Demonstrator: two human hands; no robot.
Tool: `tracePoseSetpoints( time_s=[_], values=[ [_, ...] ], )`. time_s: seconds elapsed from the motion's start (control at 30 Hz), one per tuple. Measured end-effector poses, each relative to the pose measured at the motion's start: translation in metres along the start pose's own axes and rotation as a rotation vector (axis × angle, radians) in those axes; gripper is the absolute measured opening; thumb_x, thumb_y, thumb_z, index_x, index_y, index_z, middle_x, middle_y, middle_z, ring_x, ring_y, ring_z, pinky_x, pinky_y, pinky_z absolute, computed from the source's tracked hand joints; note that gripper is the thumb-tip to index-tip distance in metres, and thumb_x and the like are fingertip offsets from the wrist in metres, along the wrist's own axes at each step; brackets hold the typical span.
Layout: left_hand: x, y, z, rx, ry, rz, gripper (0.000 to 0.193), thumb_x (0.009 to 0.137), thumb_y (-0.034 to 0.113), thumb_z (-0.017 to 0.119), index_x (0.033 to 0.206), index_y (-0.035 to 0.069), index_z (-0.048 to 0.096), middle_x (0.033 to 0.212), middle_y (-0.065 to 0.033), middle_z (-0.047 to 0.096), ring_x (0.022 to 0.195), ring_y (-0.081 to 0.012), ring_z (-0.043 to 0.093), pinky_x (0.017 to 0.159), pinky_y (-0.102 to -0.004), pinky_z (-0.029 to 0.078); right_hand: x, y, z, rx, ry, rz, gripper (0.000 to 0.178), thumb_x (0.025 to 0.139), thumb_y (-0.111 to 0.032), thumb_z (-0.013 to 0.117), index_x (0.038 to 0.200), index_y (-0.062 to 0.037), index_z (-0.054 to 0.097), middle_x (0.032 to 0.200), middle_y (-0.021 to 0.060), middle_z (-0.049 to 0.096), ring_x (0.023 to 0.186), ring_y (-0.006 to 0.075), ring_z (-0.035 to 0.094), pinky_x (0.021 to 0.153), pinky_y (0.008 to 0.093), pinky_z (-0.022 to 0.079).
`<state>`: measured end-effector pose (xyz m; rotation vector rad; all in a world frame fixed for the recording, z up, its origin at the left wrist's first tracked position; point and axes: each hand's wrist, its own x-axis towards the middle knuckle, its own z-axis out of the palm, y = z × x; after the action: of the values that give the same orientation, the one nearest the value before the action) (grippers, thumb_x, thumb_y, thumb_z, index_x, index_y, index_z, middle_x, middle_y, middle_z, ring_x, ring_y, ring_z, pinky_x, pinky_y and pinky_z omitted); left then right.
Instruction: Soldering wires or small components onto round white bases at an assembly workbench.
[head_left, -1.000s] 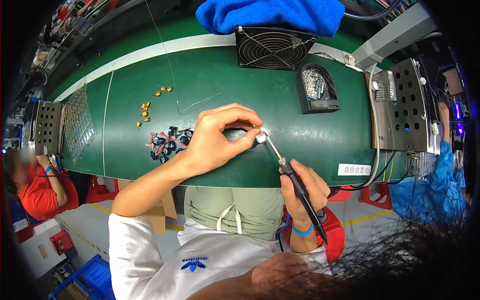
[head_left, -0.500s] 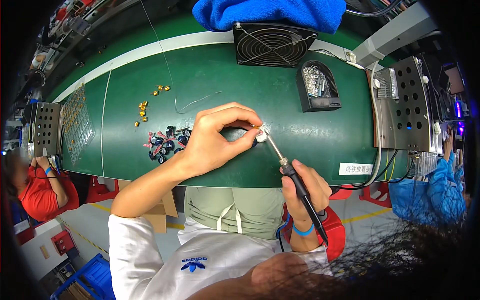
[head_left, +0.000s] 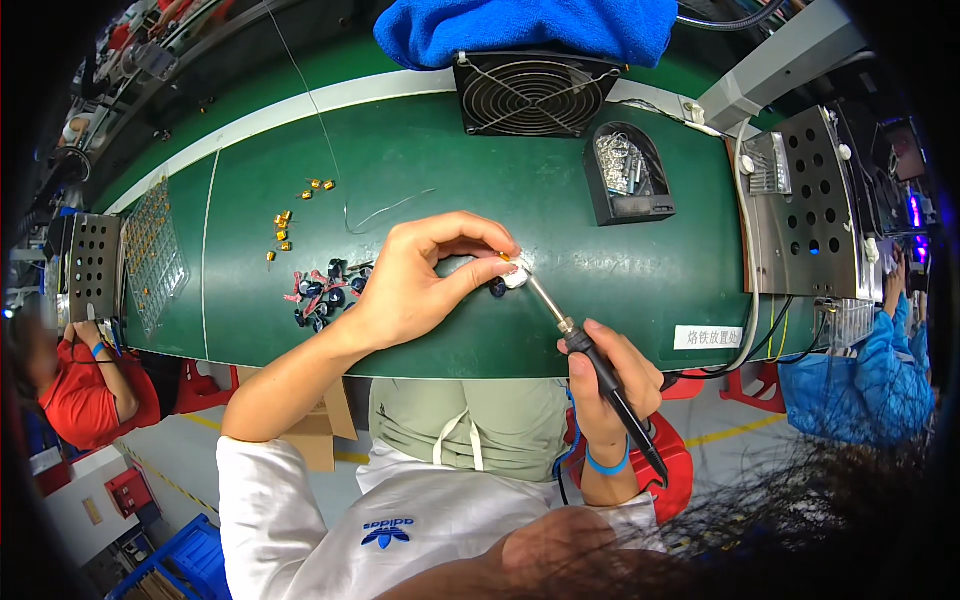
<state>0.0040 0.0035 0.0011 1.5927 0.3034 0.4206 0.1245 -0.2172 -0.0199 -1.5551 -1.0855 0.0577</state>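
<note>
Green bench [head_left: 660, 270] fills most of my view, a blue towel [head_left: 530, 28] bunched at its far side. Perforated metal box [head_left: 805, 215] at the right end; black fan [head_left: 535, 95] near the towel; black tray [head_left: 640, 207] of metal bits just right of the fan.

Left hand [head_left: 425, 275] over the middle of the bench: thumb and forefinger pinched on a tiny gold part. Right hand [head_left: 632, 385] at the near edge, fingers wrapped around a soldering iron [head_left: 612, 392] pen-fashion, its tip angled up toward the pinch.

Thin silvery wire [head_left: 385, 209] curls on the bench beyond the left hand. Loose dark round parts [head_left: 337, 298] with red leads lie left of that hand; gold cans [head_left: 282, 222] scattered farther left.

Small white piece [head_left: 516, 277] just below the pinch. A dark disc [head_left: 497, 287] beside it now shows more plainly than half a second ago, when the fingers covered more of it. Iron slants a little more, tip still at the same place. My reading: small adjustment only, work still concentrated at the tip.

Smallest: the gold part [head_left: 506, 257], between the left fingertips, above the white piece. Whether tip touches it, cannot tell.
</note>
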Motion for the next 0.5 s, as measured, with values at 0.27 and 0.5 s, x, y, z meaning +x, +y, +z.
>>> tracePoseSetpoints(
  time_s=[0.27, 0.5],
  values=[
    [-0.0021, 0.0013, -0.0022, 0.028, -0.038, -0.010, 0.017, 0.095, -0.009, 0.068, 0.111, -0.006, 0.068, 0.115, -0.0162, 0.071, 0.111, -0.0228, 0.069, 0.101, -0.0364, 0.056, 0.0018, -0.0031, 0.0003, -0.010, -0.030, -0.006, 0.032, 0.093, -0.014, 0.076, 0.114, 0.0084, 0.068, 0.081, 0.0173, 0.076, 0.070, 0.0234, 0.074, 0.065, 0.0293, 0.057],
    [-0.0002, 0.0029, -0.0026, -0.030, -0.044, -0.047, 0.016, 0.096, -0.009, 0.067, 0.111, -0.005, 0.068, 0.116, -0.0171, 0.071, 0.112, -0.0237, 0.069, 0.102, -0.0370, 0.056, 0.0008, -0.0012, -0.0003, -0.011, -0.039, -0.006, 0.032, 0.092, -0.013, 0.076, 0.114, 0.0085, 0.068, 0.081, 0.0171, 0.076, 0.071, 0.0234, 0.075, 0.066, 0.0287, 0.057]
  ],
)
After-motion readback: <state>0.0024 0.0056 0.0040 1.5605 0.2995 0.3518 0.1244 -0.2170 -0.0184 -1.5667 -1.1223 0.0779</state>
